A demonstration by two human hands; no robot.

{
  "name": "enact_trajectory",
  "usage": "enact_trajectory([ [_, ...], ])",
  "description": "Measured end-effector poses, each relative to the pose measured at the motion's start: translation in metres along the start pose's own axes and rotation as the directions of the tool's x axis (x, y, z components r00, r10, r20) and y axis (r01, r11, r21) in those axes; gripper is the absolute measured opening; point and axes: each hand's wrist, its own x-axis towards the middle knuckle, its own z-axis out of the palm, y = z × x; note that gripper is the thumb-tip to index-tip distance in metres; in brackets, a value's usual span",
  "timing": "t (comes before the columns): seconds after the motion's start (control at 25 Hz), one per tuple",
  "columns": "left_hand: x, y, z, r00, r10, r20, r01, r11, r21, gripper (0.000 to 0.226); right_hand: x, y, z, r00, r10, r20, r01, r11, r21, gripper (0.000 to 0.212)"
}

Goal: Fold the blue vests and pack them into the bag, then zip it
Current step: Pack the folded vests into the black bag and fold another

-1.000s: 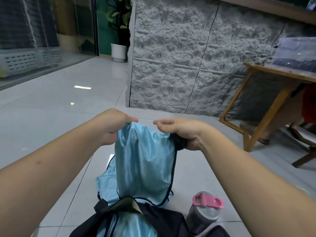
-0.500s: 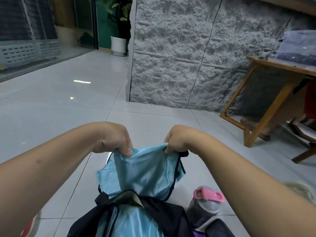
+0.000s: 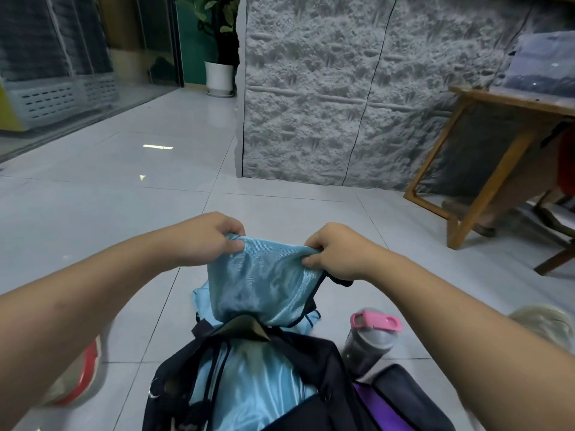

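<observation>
A light blue vest [image 3: 264, 281] with dark trim hangs folded between my two hands above the floor. My left hand [image 3: 211, 237] grips its top left corner. My right hand [image 3: 334, 251] grips the top right corner and the dark trim. Below, near the frame's bottom, a black bag [image 3: 298, 356] lies open on the tiles with more shiny blue fabric [image 3: 249, 387] inside it. The vest's lower edge reaches down to the bag's open mouth. Another piece of blue fabric [image 3: 200, 301] lies on the floor behind the held vest.
A grey bottle with a pink lid [image 3: 371, 337] stands right of the bag. A purple and dark item [image 3: 395, 399] lies at the bottom right. A red-soled shoe [image 3: 81, 371] is at left. A wooden table [image 3: 485, 150] stands at right before the stone wall [image 3: 342, 88].
My hands have lowered the vest from chest height toward the bag, then held it there. The view has tilted down, showing more of the open bag.
</observation>
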Motion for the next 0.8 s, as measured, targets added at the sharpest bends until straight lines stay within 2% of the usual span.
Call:
enact_trajectory([
  [0.08, -0.025, -0.003, 0.006, 0.996, 0.087, 0.029, -0.084, 0.992, -0.091, 0.031, -0.024, 0.002, 0.004, 0.998, -0.049, 0.038, 0.048, 0.998, 0.034, 0.016],
  [0.16, -0.052, -0.005, 0.017, 0.986, 0.156, 0.066, -0.146, 0.981, -0.13, 0.033, -0.049, 0.002, 0.01, 0.99, -0.105, 0.095, 0.107, 0.994, -0.013, 0.019],
  [0.24, -0.078, -0.013, 0.032, 0.973, 0.194, 0.125, -0.175, 0.973, -0.148, 0.022, -0.075, -0.001, 0.019, 0.968, -0.157, 0.194, 0.178, 0.979, -0.095, 0.022],
  [0.28, -0.091, -0.019, 0.042, 0.967, 0.202, 0.152, -0.177, 0.97, -0.168, 0.018, -0.087, -0.003, 0.024, 0.952, -0.174, 0.251, 0.207, 0.972, -0.114, 0.024],
  [0.44, -0.131, -0.053, 0.086, 0.944, 0.185, 0.273, -0.124, 0.966, -0.228, 0.026, -0.117, -0.004, 0.055, 0.866, -0.175, 0.468, 0.264, 0.955, -0.132, 0.027],
  [0.52, -0.137, -0.069, 0.108, 0.946, 0.131, 0.295, -0.072, 0.976, -0.205, 0.026, -0.115, 0.0, 0.073, 0.853, -0.127, 0.506, 0.244, 0.955, -0.171, 0.024],
  [0.64, -0.119, -0.084, 0.127, 0.978, 0.024, 0.208, 0.007, 0.989, -0.147, 0.02, -0.089, 0.008, 0.09, 0.881, -0.053, 0.47, 0.19, 0.95, -0.25, 0.021],
  [0.8, -0.068, -0.083, 0.128, 0.991, -0.125, -0.045, 0.119, 0.986, -0.119, 0.016, -0.038, 0.022, 0.096, 0.935, 0.058, 0.349, 0.053, 0.952, -0.301, 0.023],
])
